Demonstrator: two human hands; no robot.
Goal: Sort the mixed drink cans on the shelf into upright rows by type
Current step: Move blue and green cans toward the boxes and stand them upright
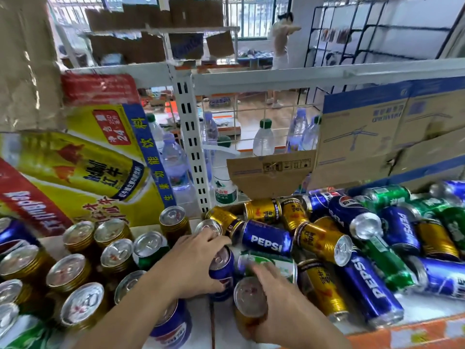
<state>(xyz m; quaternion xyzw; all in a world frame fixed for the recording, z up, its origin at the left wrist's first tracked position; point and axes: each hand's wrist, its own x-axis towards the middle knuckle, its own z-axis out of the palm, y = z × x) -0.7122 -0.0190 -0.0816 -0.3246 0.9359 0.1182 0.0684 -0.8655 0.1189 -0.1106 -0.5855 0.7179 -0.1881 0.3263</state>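
**Both hands on cans at the edge of the pile**

Head view: the left hand (198, 263) is curling its fingers and thumb round an upright blue Pepsi aluminium can (222, 272) at mid-shelf, with the fingers lying over its silver top. The right hand (281, 306) is gripping a gold metal can with red print (249, 304), which is standing just right of the blue one. Its blurred fingertips are reaching over a green-and-white can lying on its side (269, 264); I cannot tell if they touch.

Left of the hands, upright gold-rimmed cans (75, 273) are standing in close rows. One green upright can (148, 250) is sitting among them.

To the right, a mixed pile is lying on the white metal shelf (417, 306):
- sideways blue Pepsi cans (266, 240)
- sideways gold cans (324, 241)
- sideways green cans (387, 265)

Behind the rows a yellow printed drink carton (88, 159) is leaning. A brown cardboard box with blue stripes (377, 132) is sitting behind the pile. Clear plastic water bottles with green caps (263, 139) are standing beyond the wire back. A person (280, 39) is standing far off.
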